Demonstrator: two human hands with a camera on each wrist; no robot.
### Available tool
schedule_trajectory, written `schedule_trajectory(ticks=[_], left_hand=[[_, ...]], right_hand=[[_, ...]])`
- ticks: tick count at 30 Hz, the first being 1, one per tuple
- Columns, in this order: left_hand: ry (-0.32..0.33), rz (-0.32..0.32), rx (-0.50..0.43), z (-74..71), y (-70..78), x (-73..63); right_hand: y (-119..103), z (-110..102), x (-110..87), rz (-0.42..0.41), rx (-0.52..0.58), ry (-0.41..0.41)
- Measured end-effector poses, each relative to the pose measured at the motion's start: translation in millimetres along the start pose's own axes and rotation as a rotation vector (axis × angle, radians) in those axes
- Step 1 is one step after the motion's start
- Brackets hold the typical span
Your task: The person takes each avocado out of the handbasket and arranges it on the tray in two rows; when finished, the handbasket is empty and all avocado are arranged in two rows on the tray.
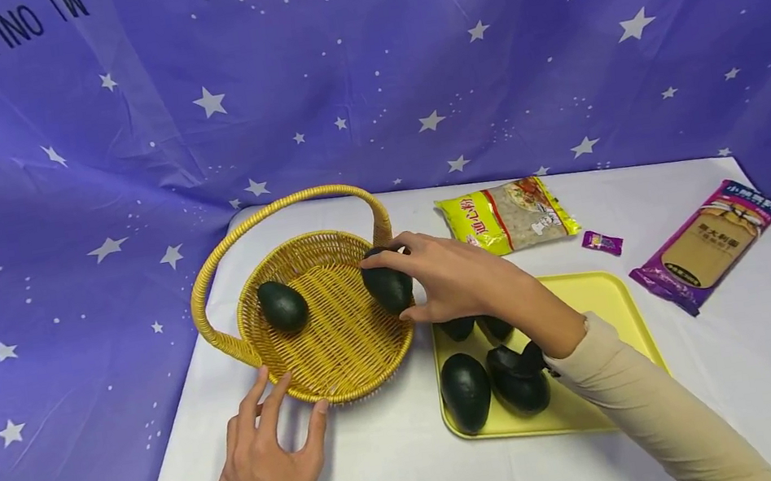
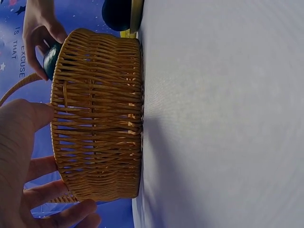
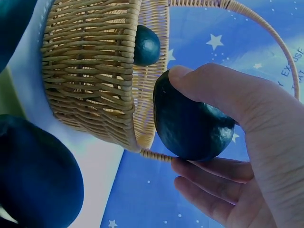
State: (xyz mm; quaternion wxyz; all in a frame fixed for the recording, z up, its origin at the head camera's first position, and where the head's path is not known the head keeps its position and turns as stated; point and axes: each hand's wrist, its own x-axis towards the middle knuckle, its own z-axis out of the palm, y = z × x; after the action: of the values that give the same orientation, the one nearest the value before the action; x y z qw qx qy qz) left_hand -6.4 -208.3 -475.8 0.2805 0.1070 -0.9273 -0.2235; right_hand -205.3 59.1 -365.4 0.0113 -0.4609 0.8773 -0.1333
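A dark green avocado (image 1: pixel 388 288) is in my right hand (image 1: pixel 453 276), over the right rim of the wicker basket (image 1: pixel 343 361). In the right wrist view, thumb and fingers hold this avocado (image 3: pixel 190 121) from opposite sides. Another avocado (image 1: pixel 283 307) lies inside the basket at its left. My left hand (image 1: pixel 271 454) touches the basket's near-left rim with spread fingers. The left wrist view has the thumb at the rim and the other fingers along the wicker side (image 2: pixel 97 118). Several avocados (image 1: pixel 466 393) lie on the yellow tray (image 1: pixel 602 309), some partly hidden by my right arm.
The basket's tall arched handle (image 1: pixel 291 198) rises over its far side. Behind the tray are a yellow food bag (image 1: pixel 509 215) and a small purple packet (image 1: pixel 602 243). A purple-and-tan package (image 1: pixel 708 246) lies at the right on the white table (image 1: pixel 404 476).
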Motion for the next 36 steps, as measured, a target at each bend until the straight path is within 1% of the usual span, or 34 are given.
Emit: schedule_trajectory(ticks=[6, 13, 17, 23, 36], left_hand=[[0.005, 0.006, -0.001, -0.2, 0.2, 0.5], [0.003, -0.006, -0.004, -1.1, 0.0, -0.9], [0.01, -0.011, -0.008, -1.6, -0.2, -2.2], [0.017, 0.002, -0.013, -0.3, 0.0, -2.2], [0.005, -0.004, -0.011, 1.5, 1.5, -0.7]], right_hand=[[1.5, -4.6, -12.4, 0.013, 0.004, 0.011], [5.9, -3.1, -28.5, 0.058, 0.007, 0.023], [10.8, -2.0, -39.4, 0.082, 0.014, 0.032], [18.7, -4.5, -56.1, 0.135, 0.023, 0.04], [35.3, -7.0, -93.4, 0.186, 0.033, 0.088]])
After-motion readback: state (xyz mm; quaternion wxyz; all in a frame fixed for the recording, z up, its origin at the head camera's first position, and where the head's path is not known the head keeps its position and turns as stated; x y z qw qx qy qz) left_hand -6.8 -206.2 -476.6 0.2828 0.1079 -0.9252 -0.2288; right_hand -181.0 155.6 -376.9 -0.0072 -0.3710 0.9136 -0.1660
